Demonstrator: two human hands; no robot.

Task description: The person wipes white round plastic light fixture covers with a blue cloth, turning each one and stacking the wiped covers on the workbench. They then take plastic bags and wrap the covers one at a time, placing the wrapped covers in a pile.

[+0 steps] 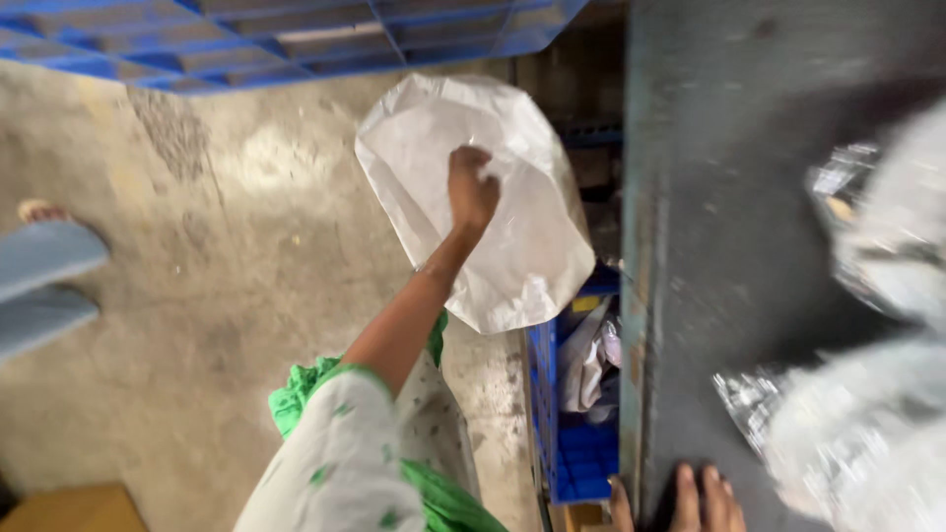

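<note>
— Where is the white sack (493, 217)?

— Hanging in the air over the concrete floor (197, 296), just left of the dark table (729, 246). The left hand (471, 189) is clenched on its upper part, fingers bunched into the material, arm stretched out and away from the body. The sack spreads out behind and below the fist, crumpled and slack.

— And the other hand?

— The right hand (690, 498) is low at the bottom edge of the view, fingers laid flat on the near edge of the table. It grasps nothing. It is well apart from the sack.

— What is under the sack?

— Its lower end hangs just above a blue crate (576, 433) that stands against the table's side, with pale wrapped material inside it. I cannot tell whether sack and crate touch.

— Anything on the table?

— Clear plastic packets (867, 394) at the right, badly blurred. A blue pallet (296, 39) lies at the top of the view, and at the left edge another person's foot in a sandal (39, 212) shows.
</note>
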